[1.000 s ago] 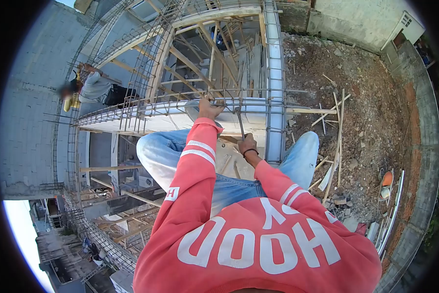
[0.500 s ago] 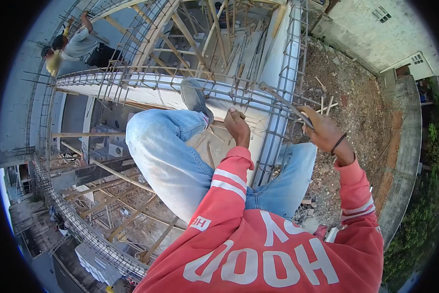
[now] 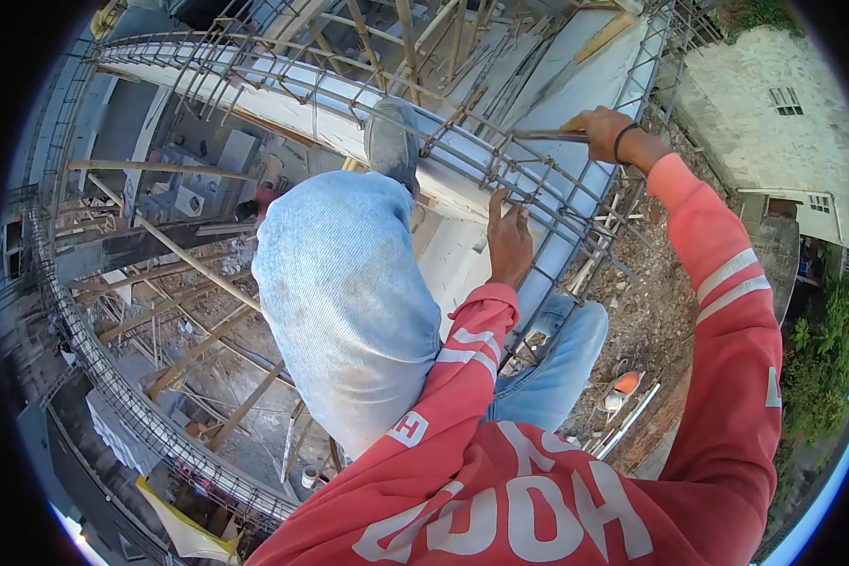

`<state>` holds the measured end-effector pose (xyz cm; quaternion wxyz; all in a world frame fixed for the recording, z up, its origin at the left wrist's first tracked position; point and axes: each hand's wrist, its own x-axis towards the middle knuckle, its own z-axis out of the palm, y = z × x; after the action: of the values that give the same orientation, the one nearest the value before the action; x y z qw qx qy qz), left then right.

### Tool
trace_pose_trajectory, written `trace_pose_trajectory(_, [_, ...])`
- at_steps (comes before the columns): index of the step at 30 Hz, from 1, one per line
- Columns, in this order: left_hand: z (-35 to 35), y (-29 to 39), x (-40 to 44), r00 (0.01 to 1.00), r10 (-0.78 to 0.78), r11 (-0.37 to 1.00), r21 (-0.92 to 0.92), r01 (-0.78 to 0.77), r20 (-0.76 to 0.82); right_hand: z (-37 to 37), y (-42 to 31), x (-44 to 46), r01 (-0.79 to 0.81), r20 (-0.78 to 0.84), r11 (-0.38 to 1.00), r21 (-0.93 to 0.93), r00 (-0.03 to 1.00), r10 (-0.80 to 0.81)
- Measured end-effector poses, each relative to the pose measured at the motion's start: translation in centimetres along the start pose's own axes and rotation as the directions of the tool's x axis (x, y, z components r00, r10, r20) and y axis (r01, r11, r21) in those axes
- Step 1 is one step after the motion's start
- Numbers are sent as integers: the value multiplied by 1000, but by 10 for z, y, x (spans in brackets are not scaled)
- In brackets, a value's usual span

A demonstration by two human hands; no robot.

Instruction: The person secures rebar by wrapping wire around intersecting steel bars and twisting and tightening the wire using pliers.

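My right hand (image 3: 602, 134) is wrapped round a dark metal tool (image 3: 547, 135), whose shaft reaches left over the rebar cage (image 3: 462, 141). Lower and to the left, my left hand (image 3: 510, 241) is at the near edge of the cage, close to where the bars cross. One of its fingers points up and the others are curled; whether they pinch a wire or bar is too small to tell. The cage runs along the top of a white-lined beam form (image 3: 335, 87).
A dark shoe (image 3: 391, 141) and a bent knee (image 3: 339, 283) are left of my left hand. Wooden props (image 3: 188, 260) cross an open drop below. Rubble ground (image 3: 646, 311) lies far down at the right, beside an orange-and-white object (image 3: 622, 389).
The view has turned toward the beam corner. My right hand has moved up and farther forward with the tool. My left hand has shifted right and its fingers have loosened.
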<state>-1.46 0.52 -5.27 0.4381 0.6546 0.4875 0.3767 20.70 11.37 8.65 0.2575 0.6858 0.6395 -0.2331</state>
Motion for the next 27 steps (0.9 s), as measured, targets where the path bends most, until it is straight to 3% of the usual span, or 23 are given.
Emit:
trace_pose_trajectory(1, [0,0,2,1000,-11,1000,-3,11,-1,9,-7,-1,136,23,990,-28,991,-135])
trace_pose_trajectory(4, [-2,-5,4,997,-76,997,-30,76,7,-14,6,2,157,68,986,-64,986,-152])
trace_pose_trajectory(6, [-2,-9,7,998,-56,998,-23,55,-17,-3,24,14,-78,-205,984,159,972,110])
trace_pose_trajectory(7, [-3,-9,6,998,-60,998,-27,59,-18,-3,12,7,-79,-202,985,154,973,109])
trace_pose_trajectory(9, [-2,-8,8,997,-72,997,-23,71,-26,0,-15,-8,122,30,992,-29,992,-121])
trace_pose_trajectory(10, [-4,-7,9,997,-70,997,-20,70,-17,-22,-25,-12,88,69,988,-127,994,-80])
trace_pose_trajectory(11, [-6,-4,4,996,-91,995,-29,91,2,-25,-9,-7,178,5,978,-105,984,-179])
trace_pose_trajectory(13, [-5,-8,5,993,-114,993,-42,114,7,-21,1,6,-97,-161,995,-15,983,94])
trace_pose_trajectory(14, [-6,-9,3,994,-113,993,-35,113,11,-7,-1,6,-88,-149,996,-21,985,84])
trace_pose_trajectory(16, [0,-8,5,995,-97,995,-34,97,11,7,-10,-5,154,-120,973,-175,977,-176])
trace_pose_trajectory(19, [-3,-11,4,998,-49,998,-43,47,-45,-38,-10,-14,160,-40,975,-153,985,-168])
trace_pose_trajectory(20, [-4,-10,8,998,-66,996,-65,64,-25,-44,-11,-20,107,-88,984,-144,989,-121])
trace_pose_trajectory(24, [-5,-7,5,994,-105,991,-79,106,8,28,5,-11,57,40,976,-209,998,-50])
trace_pose_trajectory(25, [-7,-8,7,995,-94,992,-77,95,17,32,10,-16,46,32,979,-200,999,-41])
trace_pose_trajectory(27, [-5,-11,7,995,-94,988,-122,98,38,38,19,-33,-37,-179,999,-2,983,36])
